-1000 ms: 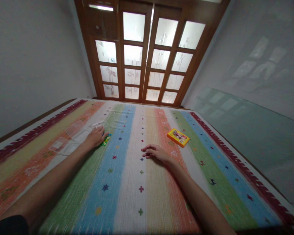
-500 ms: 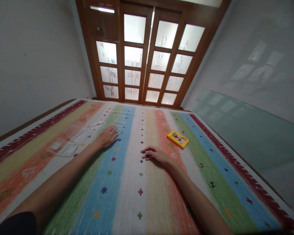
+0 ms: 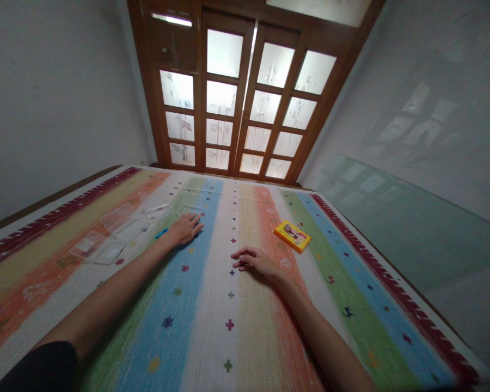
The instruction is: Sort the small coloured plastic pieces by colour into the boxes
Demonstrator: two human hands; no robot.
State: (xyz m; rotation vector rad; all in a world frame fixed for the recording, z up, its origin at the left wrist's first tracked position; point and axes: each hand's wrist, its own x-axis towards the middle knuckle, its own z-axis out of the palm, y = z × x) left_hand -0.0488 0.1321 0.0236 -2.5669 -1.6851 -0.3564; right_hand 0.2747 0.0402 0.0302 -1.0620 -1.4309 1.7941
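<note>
My left hand [image 3: 185, 228] lies palm down on the blue and green stripes of the striped cloth [image 3: 216, 305], its fingers apart and nothing visible in it. Just left of its wrist is a small blue object [image 3: 161, 233], too small to identify. Several clear plastic boxes or lids [image 3: 124, 228] spread out to the left and beyond that hand. My right hand [image 3: 253, 261] rests near the middle of the cloth, fingers loosely curled but apart, holding nothing visible. A yellow and orange box [image 3: 292, 236] lies flat beyond it to the right.
The cloth covers a large table with a brown edge [image 3: 57, 195] at the left. Behind stand wooden doors [image 3: 239, 128] with glass panes. A pale green glass-like panel [image 3: 404, 218] runs along the right wall. A thin small item lies at the far left of the cloth.
My left hand has moved slightly to the right, and the blue object now shows beside its wrist. My right hand keeps nearly the same pose. The whole view has shifted a little.
</note>
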